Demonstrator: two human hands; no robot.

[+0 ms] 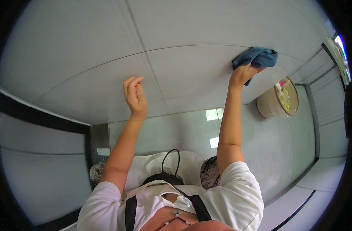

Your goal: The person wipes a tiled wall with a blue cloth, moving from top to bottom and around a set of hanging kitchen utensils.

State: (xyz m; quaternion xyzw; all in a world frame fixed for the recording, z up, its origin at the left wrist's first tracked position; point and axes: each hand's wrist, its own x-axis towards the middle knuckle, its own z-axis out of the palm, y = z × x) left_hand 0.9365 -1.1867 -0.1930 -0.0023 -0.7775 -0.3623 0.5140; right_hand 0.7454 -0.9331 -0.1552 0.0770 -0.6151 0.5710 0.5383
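Note:
A bunched blue cloth (257, 57) is pressed against the light grey tiled wall (195, 77), up by the horizontal tile joint on the right. My right hand (243, 75) grips it from below, arm stretched out, and folds of the cloth cover part of the fingers. Farther left, my left hand (135, 98) is raised in front of the wall beside the vertical joint. Its fingers are loosely curled in, and nothing shows in them; a small orange spot, maybe a nail, appears at one fingertip. Whether this hand touches the wall I cannot tell.
A beige bin (266, 104) with a liner and yellowish and pink waste stands at the wall's foot on the right. Shiny grey floor tiles (191, 133) lie below. A dark-framed panel (41, 154) rises on the left, with more tiled wall (328, 111) on the right.

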